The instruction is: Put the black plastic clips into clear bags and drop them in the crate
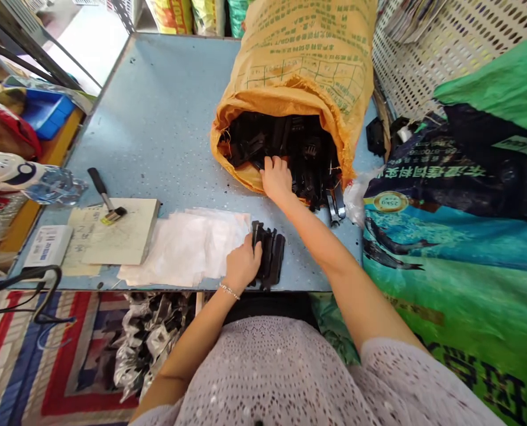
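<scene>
My left hand (242, 261) is at the front edge of the blue table, closed on a small row of black plastic parts (270, 260) that lie side by side. My right hand (276, 179) reaches into the mouth of an orange woven sack (298, 97). Its fingers are curled down at the edge of a heap of black plastic parts (310, 151) inside; the fingertips are partly hidden, and a dark part shows beside them. Left of my left hand lies a stack of thin white plastic bags (192, 245).
A brush (107, 198) rests on a pad of paper (125, 234), with a small white box (48, 245) beside it. A water bottle (54, 183) lies at the left edge. Large green-blue sacks (449, 248) and a perforated white crate (476, 53) crowd the right side.
</scene>
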{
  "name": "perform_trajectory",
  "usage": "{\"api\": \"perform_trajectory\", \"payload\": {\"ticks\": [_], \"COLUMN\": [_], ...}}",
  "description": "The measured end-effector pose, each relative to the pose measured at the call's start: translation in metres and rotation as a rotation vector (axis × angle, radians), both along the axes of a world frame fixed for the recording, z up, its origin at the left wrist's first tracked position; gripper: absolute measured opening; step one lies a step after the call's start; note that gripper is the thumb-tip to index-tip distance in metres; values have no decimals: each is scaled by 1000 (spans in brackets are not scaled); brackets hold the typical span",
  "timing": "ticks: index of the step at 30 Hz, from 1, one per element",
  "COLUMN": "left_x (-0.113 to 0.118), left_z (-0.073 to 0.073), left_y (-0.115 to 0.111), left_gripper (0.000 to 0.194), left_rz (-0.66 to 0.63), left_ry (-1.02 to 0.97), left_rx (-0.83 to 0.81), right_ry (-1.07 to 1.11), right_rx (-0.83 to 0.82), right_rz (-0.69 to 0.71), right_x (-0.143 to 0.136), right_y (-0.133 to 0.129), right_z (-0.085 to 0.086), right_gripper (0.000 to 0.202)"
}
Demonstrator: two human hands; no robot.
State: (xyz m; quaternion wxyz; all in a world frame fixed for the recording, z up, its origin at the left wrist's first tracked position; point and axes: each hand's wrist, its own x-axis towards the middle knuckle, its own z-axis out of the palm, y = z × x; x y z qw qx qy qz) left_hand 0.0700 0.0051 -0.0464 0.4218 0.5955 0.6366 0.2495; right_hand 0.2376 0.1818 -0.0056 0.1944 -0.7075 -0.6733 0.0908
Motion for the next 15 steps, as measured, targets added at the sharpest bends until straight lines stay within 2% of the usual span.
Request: {"api": "perform_trajectory", "payload": {"ticks": [2,4,5,7,8,11,13,15], "left_x": [0,-4,-6,-5,-3,8,11,9], "left_z": [1,5,7,13,15,26,34,41], "left_y": [-2,5,12,28,36,52,52,44], "left_gripper": [37,39,41,50,55,63,58,50], "left_rz": [-42,-77,-85,-61,-27,140,197,161], "left_ry": [81,83,32,-196,-363,-830,-932,-908], "left_rx": [86,164,185,175,137,-58,-163,-235], "right_ry": [17,60,74,131,170,471,452,293], "right_rx": [-123,-203,-220,-238,-242,-235,-143,26], "right_rz": [-57,-51,-33,36,81,277,291,272], "right_x": [8,19,25,32,33,26,17,10], "right_y": [26,23,10,-33,-60,-133,-153,-146], "right_z": [-2,-2,-1,1,3,11,16,19], "right_gripper": [40,34,32,33,35,35,39,42]}}
